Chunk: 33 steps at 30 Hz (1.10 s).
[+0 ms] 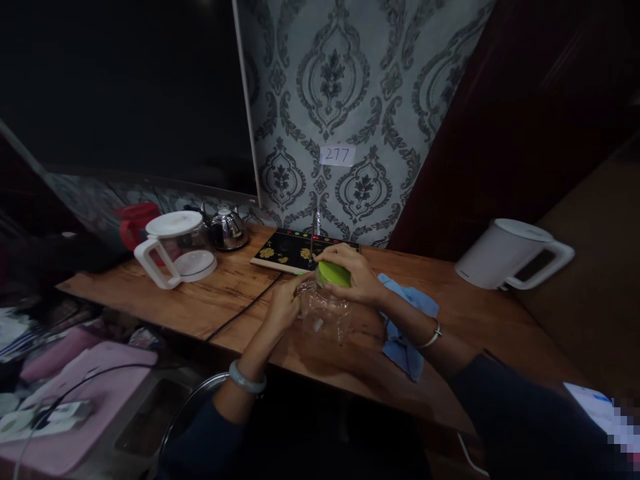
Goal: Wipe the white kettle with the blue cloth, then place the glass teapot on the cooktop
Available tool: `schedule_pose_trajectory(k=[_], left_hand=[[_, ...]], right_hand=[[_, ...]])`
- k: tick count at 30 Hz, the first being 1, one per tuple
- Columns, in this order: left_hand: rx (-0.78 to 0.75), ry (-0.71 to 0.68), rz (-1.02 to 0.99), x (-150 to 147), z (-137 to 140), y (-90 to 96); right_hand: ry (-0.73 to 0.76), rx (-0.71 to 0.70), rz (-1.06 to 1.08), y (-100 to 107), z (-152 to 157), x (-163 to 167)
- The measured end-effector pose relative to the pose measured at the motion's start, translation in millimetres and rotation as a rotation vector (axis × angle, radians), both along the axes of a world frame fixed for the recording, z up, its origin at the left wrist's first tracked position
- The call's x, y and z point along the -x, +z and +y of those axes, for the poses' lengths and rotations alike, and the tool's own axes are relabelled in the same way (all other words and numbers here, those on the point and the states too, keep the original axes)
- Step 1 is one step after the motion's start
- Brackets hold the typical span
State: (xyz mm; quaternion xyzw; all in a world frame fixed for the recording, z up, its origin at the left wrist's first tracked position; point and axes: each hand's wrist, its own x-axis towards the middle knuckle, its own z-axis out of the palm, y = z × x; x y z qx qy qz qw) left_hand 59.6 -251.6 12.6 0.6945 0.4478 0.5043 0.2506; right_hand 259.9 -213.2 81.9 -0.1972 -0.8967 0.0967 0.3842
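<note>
A clear glass jug (pixel 324 321) stands on the wooden table in front of me. My left hand (pixel 285 301) is closed at the jug's left side, near its upper part; the handle itself is mostly hidden by the fingers. From above, my right hand (pixel 359 275) grips a green lid (pixel 333 274) at the jug's mouth. Whether the lid is seated or slightly raised cannot be made out. A blue cloth (pixel 407 327) lies crumpled on the table beneath my right forearm.
Behind the jug sits a black tea stove (pixel 290 248) with gold flowers, its cord running left. A lidded glass pot (pixel 195 263), a steel kettle (pixel 229 230) and a red jug (pixel 137 223) stand left. At the right is a white kettle (pixel 505 253).
</note>
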Motion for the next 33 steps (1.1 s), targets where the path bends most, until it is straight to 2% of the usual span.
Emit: schedule_pose_trajectory(k=[13,15,19,22,25,29,31,33], left_hand=[[-0.022,0.041,0.011,0,1,-7.1],[-0.03,0.041,-0.001,0,0,-7.4],[-0.029,0.052,-0.015,0,-2,-7.0],[-0.022,0.058,-0.006,0,-3,-6.6],[-0.018,0.067,0.007,-1,-4,-7.1],[-0.047,0.123,0.023,-4,-6,-8.1],[-0.091,0.182,0.045,-7,-8,-8.2],[-0.131,0.246,0.072,-9,-10,-8.1]], right_hand=[[0.011,0.084,0.166,-5,-1,1],[-0.004,0.192,0.349,-5,3,0],[-0.045,0.499,0.885,-2,14,-9],[-0.043,0.669,1.089,-4,18,-20],[-0.087,0.763,1.177,-22,16,-31],[-0.314,0.857,1.192,-67,10,-46],[-0.426,0.884,1.069,-92,6,-52],[-0.508,0.816,0.838,-114,1,-56]])
